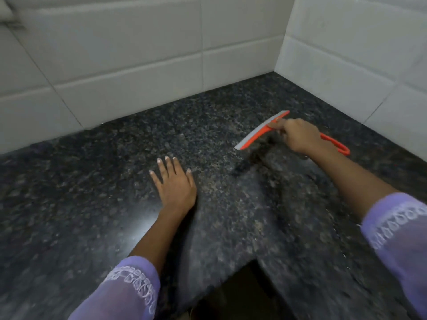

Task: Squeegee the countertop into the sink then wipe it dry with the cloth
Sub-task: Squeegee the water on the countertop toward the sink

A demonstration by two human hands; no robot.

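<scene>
An orange squeegee (258,132) with a pale grey blade lies low over the dark speckled granite countertop (92,181), towards the right corner. My right hand (300,137) grips its handle just behind the blade, and the handle's looped end sticks out past my wrist. My left hand (173,183) rests flat on the countertop near the middle, fingers straight and spread. No sink and no cloth are in view.
White tiled walls (138,54) meet the countertop at the back and on the right, forming a corner at the upper right. The countertop's inner corner edge (251,259) sits low in the middle, with a dark gap below it.
</scene>
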